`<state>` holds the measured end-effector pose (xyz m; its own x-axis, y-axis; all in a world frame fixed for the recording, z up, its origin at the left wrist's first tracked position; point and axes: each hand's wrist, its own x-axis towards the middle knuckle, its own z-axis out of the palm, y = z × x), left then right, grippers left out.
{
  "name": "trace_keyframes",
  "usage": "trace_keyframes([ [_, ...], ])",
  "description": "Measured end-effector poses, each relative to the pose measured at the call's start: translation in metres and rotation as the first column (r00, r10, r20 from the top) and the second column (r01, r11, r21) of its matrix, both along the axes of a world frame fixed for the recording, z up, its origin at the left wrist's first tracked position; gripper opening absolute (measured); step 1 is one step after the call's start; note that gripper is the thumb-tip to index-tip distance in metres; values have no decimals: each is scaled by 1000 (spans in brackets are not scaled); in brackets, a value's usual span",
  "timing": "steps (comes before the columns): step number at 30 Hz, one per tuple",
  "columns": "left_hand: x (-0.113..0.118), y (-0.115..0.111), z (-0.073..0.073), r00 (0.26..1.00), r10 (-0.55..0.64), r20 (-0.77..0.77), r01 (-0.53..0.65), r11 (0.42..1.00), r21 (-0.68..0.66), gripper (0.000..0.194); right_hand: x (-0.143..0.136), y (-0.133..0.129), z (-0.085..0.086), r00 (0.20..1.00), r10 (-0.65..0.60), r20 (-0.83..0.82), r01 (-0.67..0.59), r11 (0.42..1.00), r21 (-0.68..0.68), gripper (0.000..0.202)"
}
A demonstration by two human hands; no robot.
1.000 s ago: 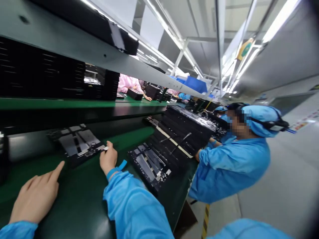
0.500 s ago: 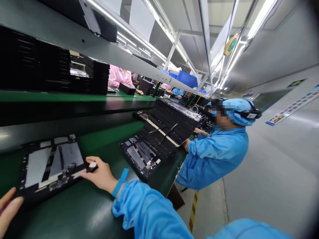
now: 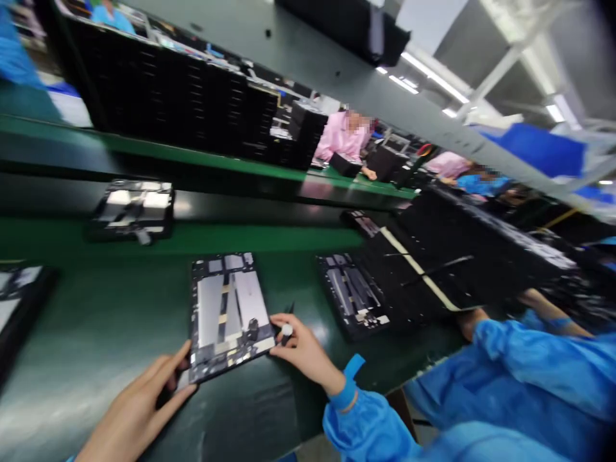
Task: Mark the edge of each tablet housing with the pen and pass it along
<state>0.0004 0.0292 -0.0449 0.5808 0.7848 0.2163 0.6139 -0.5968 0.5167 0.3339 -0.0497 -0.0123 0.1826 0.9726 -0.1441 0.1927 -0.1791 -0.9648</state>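
An opened tablet (image 3: 212,308), its silver battery panels and circuit parts bare, lies face up between my hands over the green bench. My left hand (image 3: 139,398) grips its lower left corner between thumb and fingers. At the lower right edge, my right hand (image 3: 305,350) pinches the tablet with thumb and forefinger. A dark slim tool with a round white end (image 3: 287,330) is also tucked in that hand; its kind is unclear. A small black round piece (image 3: 253,328) sits on the tablet's lower right part.
Further tablets lie at the back left (image 3: 135,208) and left edge (image 3: 19,301). To the right, another opened tablet (image 3: 353,295) rests beside a large black stack (image 3: 443,250) with thin tools on it. A co-worker's blue sleeve (image 3: 539,359) is beyond. A metal shelf beam (image 3: 308,70) crosses above.
The view has swung left and down, so the tablet and both hands appear nearer the middle. My left hand shows more fully, now gripping the tablet's corner; my right hand stays at its right edge.
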Motion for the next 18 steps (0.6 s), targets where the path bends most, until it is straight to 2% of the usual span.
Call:
trace_keyframes([
  [2,-4,-3,12,999,-13,48,15,999,-45,55,5,4,9,999,34,19,-34,999,-2,57],
  [4,-3,-2,28,995,-12,97,17,999,-51,51,4,4,16,996,-24,81,20,999,45,52],
  [6,3,-1,44,990,-27,138,33,999,-41,42,-4,2,21,985,-91,149,74,990,116,47],
  [8,12,0,54,986,-69,153,74,997,-27,35,-19,2,25,974,-82,211,43,983,179,41],
  [14,38,1,57,979,-128,158,136,990,-46,35,-67,22,31,915,207,346,-304,918,255,31],
  [18,40,0,56,970,-106,217,131,986,-105,28,-82,36,31,895,293,336,-376,901,218,32],
])
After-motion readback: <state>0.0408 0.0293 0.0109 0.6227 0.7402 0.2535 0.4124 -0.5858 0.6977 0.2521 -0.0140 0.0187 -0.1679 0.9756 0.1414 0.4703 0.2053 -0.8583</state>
